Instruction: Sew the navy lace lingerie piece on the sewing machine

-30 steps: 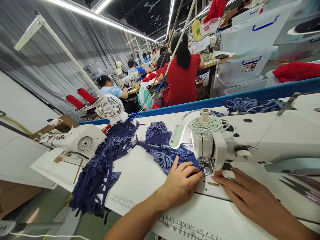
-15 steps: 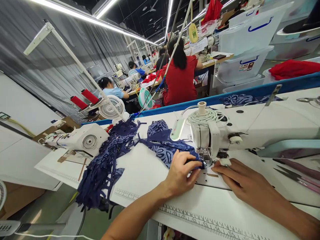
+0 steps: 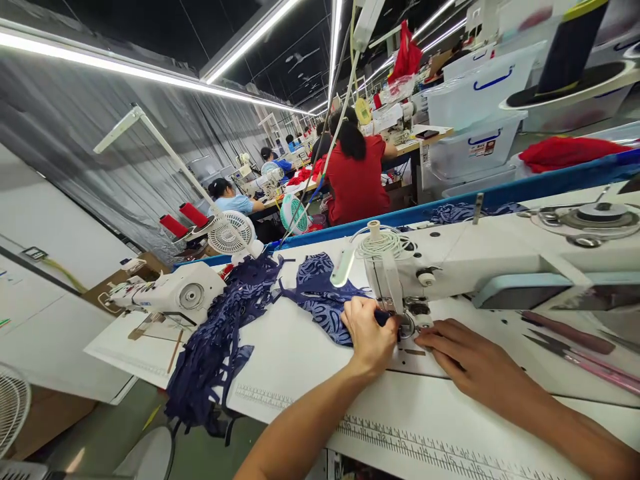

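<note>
My left hand [image 3: 370,333] is closed, thumb and fingers pinching the edge of a navy patterned fabric piece [image 3: 325,317] just left of the presser foot. The fabric lies flat on the white machine table, with thin straps trailing left. My right hand [image 3: 460,350] rests on the other side of the needle area of the sewing machine [image 3: 395,273]. Its fingertips are pressed together beside the foot; whatever they pinch is too small to make out. The left fingers partly cover the fabric edge at the foot.
A heap of navy strapped pieces [image 3: 225,333] hangs over the table's left edge. Scissors [image 3: 575,353] lie at the right under the machine arm. A second machine [image 3: 165,290] and a white fan [image 3: 231,233] stand left. A person in red [image 3: 357,180] sits ahead.
The view has shifted, turning somewhat to the right. My left hand's fingers have curled in closer to the presser foot. My right hand stays beside it.
</note>
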Motion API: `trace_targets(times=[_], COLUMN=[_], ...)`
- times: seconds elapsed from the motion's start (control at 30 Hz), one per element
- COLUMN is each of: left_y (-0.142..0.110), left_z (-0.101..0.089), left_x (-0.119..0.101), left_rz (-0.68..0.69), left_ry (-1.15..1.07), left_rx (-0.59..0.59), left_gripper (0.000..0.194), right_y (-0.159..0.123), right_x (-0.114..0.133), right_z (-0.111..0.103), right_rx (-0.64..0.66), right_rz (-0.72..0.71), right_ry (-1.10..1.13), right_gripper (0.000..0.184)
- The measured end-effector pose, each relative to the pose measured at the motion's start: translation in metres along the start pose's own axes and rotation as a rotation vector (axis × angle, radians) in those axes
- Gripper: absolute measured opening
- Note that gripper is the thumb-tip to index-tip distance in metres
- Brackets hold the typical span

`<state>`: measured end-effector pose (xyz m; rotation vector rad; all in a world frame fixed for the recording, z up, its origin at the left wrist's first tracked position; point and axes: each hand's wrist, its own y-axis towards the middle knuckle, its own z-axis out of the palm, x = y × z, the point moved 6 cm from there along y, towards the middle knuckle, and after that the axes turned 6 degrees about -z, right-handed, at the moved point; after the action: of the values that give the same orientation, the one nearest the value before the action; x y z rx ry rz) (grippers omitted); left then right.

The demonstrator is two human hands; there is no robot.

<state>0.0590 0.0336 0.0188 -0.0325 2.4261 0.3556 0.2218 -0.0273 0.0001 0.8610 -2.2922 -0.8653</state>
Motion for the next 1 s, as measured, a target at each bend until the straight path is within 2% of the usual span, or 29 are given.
trace_targets(times=[0.17,0.43,0.57,0.67,0.77,0.9,1.0], left_y=[-0.003,-0.014,-0.017,-0.013,-0.006,0.004,0.005], left_z=[0.001,-0.017,-0.014,-0.013,-0.005,0.021,0.032], left_x=[0.001,0.01,0.005,0.002,0.008,0.03,0.041], left_rz=[0.029,0.186,0.291,0.286,0.243,0.14,0.175], left_ry=[-0.034,-0.084,-0.111,-0.205,-0.323,-0.378,-0.335], left_rx=[-0.031,-0.044,-0.028,-0.053,-0.062,-0.036,-0.07], left_gripper=[0.015,0.019,0.019,0.018,0.035,0.051,0.055], right_y=[0.001,-0.001,0.0,0.001,-0.001,-0.009,-0.015], right_x=[-0.002,-0.006,-0.005,0.002,0.003,-0.008,-0.017], right_z=[0.0,0.002,0.002,-0.001,0.003,0.016,0.027], right_rx=[0.0,0.007,0.028,0.075,0.133,0.147,0.141], right_rz=[-0.009,0.004,0.008,0.016,0.031,0.045,0.061], right_ry=[0.041,0.113,0.116,0.064,0.008,-0.043,-0.058], right_gripper=[0.027,0.025,0.024,0.026,0.022,0.008,0.006])
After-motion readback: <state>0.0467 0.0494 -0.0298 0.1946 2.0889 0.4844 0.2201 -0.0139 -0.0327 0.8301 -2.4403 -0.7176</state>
